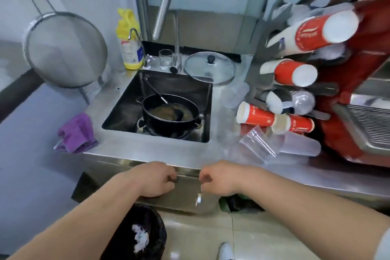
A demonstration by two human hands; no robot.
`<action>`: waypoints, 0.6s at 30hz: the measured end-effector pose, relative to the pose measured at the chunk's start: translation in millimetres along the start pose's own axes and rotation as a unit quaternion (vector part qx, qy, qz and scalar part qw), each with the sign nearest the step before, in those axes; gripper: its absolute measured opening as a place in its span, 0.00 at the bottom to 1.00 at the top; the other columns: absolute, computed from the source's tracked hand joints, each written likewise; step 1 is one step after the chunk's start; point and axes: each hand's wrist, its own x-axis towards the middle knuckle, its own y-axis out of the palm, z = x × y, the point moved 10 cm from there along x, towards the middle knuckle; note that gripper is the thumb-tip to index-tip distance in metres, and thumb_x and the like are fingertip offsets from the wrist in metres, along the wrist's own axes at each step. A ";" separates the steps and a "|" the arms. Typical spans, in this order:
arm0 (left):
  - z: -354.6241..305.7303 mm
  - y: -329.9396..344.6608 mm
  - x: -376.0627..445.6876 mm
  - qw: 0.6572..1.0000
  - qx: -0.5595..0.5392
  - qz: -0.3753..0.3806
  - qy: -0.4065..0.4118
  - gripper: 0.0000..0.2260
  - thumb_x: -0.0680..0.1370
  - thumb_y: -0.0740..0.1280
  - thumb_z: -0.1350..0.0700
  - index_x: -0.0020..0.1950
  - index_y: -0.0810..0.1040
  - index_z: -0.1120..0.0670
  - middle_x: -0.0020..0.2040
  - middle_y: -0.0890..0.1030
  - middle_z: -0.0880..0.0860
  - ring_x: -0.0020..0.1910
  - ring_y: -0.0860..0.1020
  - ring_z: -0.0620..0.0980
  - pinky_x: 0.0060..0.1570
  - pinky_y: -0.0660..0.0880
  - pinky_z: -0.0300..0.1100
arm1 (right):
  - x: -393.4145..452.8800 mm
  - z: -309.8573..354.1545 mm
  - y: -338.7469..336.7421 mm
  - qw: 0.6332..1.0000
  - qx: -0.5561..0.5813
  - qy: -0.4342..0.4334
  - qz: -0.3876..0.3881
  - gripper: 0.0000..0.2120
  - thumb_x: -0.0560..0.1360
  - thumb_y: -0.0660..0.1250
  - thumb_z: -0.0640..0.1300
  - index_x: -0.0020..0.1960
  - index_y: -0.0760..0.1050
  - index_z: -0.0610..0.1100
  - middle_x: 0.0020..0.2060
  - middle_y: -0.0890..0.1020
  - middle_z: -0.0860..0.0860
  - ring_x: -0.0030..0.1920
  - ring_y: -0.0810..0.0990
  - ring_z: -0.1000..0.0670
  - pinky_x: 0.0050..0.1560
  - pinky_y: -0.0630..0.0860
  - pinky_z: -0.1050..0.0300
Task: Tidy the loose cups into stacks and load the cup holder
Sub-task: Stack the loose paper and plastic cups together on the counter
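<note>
Loose cups (255, 116) are piled at the counter's (147, 152) right end, touching the holder (326, 89), with the sink (126, 101) just left. My left hand (157, 179) and right hand (217, 179) are curled at the front edge. Can't tell if they're holding anything.

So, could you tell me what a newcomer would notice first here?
The red paper cups poking sideways out of the cup holder on the right, with loose red cups and clear cups tumbled on the counter below. Next, the black pot of murky liquid in the sink at centre, and the purple cloth at the counter's left edge.
</note>
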 end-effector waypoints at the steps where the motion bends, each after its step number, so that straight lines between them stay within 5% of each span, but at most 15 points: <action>1: -8.9 -3.2 7.2 1.000 0.021 0.005 0.002 0.13 0.78 0.62 0.45 0.61 0.76 0.45 0.58 0.78 0.48 0.59 0.76 0.51 0.57 0.73 0.46 | -7.8 -16.5 0.6 1.000 0.003 0.018 -0.003 0.17 0.78 0.60 0.52 0.65 0.73 0.48 0.62 0.77 0.48 0.61 0.75 0.44 0.58 0.72 0.55; 18: -208.6 -79.3 114.1 0.978 0.157 -0.030 0.134 0.17 0.80 0.60 0.46 0.68 0.73 0.45 0.64 0.77 0.49 0.63 0.75 0.51 0.63 0.72 0.47 | -102.4 -215.3 -19.8 0.971 0.131 0.157 -0.120 0.20 0.76 0.60 0.55 0.66 0.72 0.53 0.64 0.76 0.50 0.63 0.74 0.46 0.63 0.72 0.54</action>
